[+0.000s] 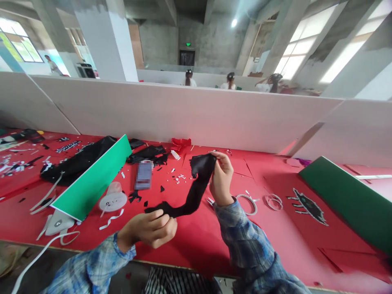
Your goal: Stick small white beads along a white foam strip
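From my remote post I note, nearest first, soft blue plaid sleeves (245,239), a smooth red surface (190,241), and a thin, limp black strip (199,190) with ragged edges, fabric or paper I cannot tell. Around it: metal blade tips (210,201) partly hidden by the right wrist, a round white disc (112,202), a slanting green board (94,179) obstructing black material (82,157) behind it, and a pale partition (196,110) beyond. Strip hangs curved between both hands: left fingers (162,230) curled closed on its nearer end, right fingers (225,161) pinched closed on its farther, higher end.
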A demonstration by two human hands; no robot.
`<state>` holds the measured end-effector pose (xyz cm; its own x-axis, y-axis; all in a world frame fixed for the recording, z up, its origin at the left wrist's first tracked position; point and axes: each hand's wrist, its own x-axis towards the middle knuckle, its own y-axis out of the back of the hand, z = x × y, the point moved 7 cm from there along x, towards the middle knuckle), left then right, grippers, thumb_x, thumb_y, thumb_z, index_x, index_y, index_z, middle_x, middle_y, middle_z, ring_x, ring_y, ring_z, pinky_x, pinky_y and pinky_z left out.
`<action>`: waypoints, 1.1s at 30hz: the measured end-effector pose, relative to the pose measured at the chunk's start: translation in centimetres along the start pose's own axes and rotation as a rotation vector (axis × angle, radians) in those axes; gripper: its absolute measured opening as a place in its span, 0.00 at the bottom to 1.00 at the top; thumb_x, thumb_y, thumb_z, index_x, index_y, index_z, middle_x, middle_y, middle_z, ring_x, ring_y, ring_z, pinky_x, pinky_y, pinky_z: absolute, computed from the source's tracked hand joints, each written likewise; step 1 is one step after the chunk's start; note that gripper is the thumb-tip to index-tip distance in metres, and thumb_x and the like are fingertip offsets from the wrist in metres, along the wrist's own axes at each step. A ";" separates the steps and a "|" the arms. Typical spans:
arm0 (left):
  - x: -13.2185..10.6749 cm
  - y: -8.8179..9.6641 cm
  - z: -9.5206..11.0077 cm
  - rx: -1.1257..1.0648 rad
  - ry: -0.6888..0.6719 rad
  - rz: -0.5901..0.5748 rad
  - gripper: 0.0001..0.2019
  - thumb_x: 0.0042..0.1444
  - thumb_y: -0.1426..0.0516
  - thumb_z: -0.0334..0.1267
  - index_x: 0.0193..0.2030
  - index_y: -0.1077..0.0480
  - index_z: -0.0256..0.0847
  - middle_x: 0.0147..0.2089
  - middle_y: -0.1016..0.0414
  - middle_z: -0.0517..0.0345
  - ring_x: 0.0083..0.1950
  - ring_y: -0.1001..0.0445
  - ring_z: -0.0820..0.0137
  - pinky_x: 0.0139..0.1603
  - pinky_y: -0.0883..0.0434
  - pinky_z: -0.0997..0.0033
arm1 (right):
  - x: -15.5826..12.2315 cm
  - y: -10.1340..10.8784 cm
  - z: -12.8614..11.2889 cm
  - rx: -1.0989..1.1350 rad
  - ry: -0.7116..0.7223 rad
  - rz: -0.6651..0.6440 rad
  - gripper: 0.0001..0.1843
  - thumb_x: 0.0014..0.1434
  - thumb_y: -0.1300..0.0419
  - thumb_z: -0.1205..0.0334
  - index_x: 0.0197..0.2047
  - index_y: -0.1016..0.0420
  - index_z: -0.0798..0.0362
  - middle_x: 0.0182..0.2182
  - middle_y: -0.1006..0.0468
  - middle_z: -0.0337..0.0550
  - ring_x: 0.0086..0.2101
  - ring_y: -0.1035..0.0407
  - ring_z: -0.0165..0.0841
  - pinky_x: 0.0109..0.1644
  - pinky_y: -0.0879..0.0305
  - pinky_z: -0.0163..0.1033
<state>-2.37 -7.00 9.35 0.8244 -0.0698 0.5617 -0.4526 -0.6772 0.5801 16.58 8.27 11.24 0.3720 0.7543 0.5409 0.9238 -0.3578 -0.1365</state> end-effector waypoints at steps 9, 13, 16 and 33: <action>-3.1 -10.0 -10.4 -0.411 0.998 -0.145 0.11 0.57 0.49 0.28 0.31 0.27 0.41 0.34 0.26 0.53 0.37 0.26 0.67 0.39 0.28 0.66 | -6.8 -7.1 3.7 0.298 -0.710 -0.836 0.26 0.45 0.32 0.49 0.46 0.24 0.54 0.34 0.21 0.45 0.33 0.27 0.34 0.38 0.30 0.41; -6.4 -13.7 -15.4 -0.553 1.133 -0.236 0.09 0.57 0.45 0.36 0.44 0.26 0.44 0.41 0.22 0.58 0.41 0.24 0.70 0.42 0.27 0.73 | -3.3 -6.8 6.3 0.167 -0.613 -0.711 0.22 0.38 0.29 0.57 0.37 0.23 0.58 0.26 0.23 0.43 0.27 0.29 0.32 0.35 0.31 0.40; -11.6 -15.7 -20.4 -0.414 1.407 -0.239 0.14 0.63 0.51 0.35 0.50 0.30 0.35 0.48 0.24 0.48 0.48 0.25 0.65 0.48 0.28 0.65 | 1.4 -8.3 7.2 0.063 -0.479 -0.655 0.17 0.39 0.31 0.60 0.33 0.23 0.59 0.24 0.25 0.41 0.26 0.30 0.33 0.34 0.31 0.41; -25.7 -22.4 -23.2 -0.204 1.832 -0.345 0.16 0.61 0.45 0.41 0.52 0.34 0.37 0.52 0.30 0.50 0.48 0.28 0.64 0.47 0.27 0.57 | 13.9 -13.2 5.7 -0.354 0.167 -0.304 0.27 0.46 0.51 0.78 0.49 0.31 0.54 0.40 0.35 0.48 0.36 0.36 0.34 0.44 0.34 0.46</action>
<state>-21.25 26.99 -4.38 -0.4004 0.8959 0.1923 -0.5098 -0.3922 0.7657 10.06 26.59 15.83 0.0438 0.7655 0.6419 0.8902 -0.3215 0.3227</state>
